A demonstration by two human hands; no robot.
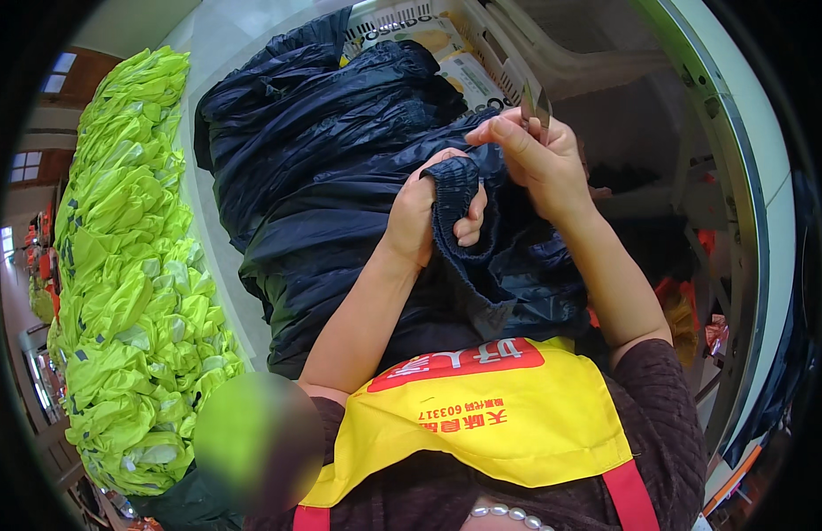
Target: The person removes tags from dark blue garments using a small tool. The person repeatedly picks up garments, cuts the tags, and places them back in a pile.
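My left hand is closed around the gathered elastic edge of a dark navy garment, which loops down from my fingers toward my lap. Just to the right and a little higher, my right hand holds small metal thread snips, their blades pointing up and away from me. The snips are apart from the elastic edge. Behind both hands lies a large heap of navy garments in thin, shiny, crumpled cloth. The lower part of the held garment blends into dark cloth, so its full shape is hidden.
Bright yellow-green garments form a long pile on the left, beyond a pale table strip. A white plastic basket with printed packages stands at the far side. A metal-trimmed edge curves along the right.
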